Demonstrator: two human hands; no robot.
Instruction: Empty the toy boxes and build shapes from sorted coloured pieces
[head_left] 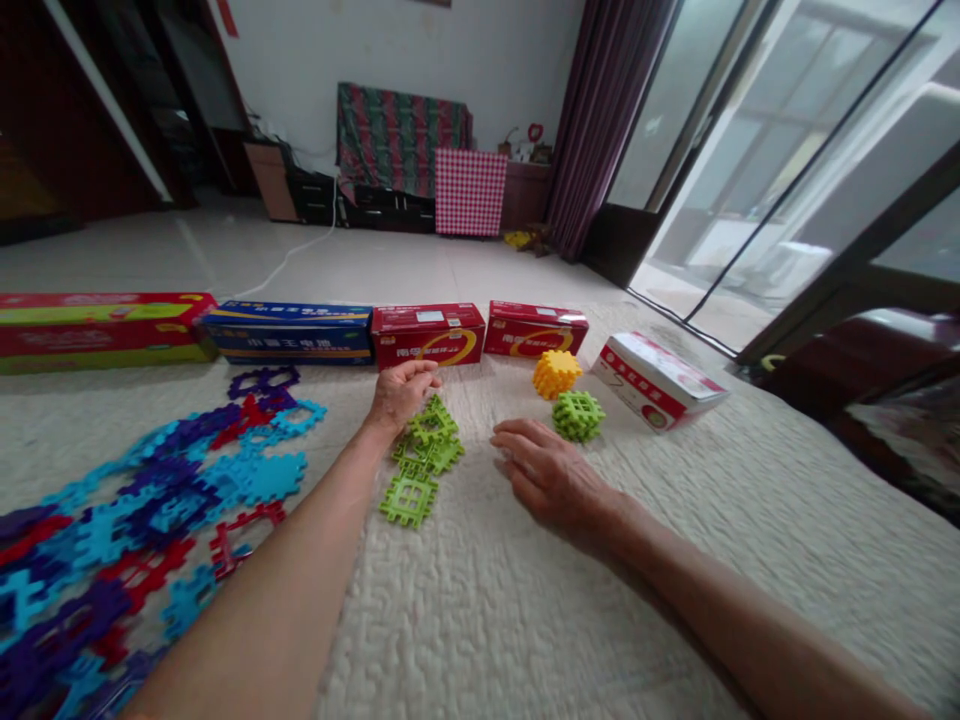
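Observation:
My left hand [401, 393] rests loosely curled on the quilted cream bedspread [480, 620], with nothing showing in it. Just right of it lies a joined cluster of green plastic interlocking pieces [429, 442], close to but apparently not under my fingers. A single flat green piece [408, 498] sits nearer me. My right hand [547, 472] lies flat with its fingers slightly apart, holding nothing. Nearest to it are a green interlocking cube [578, 415] and a yellow one [557, 373]. A long spread of blue, purple and red interlocking pieces [150, 520] lies left of my left arm.
Along the bed's far side stand a green-and-red box [101, 331], a blue box [289, 332] and several red boxes [428, 334]. A white-and-red box [658, 380] lies tilted at the right. Beyond lie a tiled floor [225, 250] and a glass door [750, 170].

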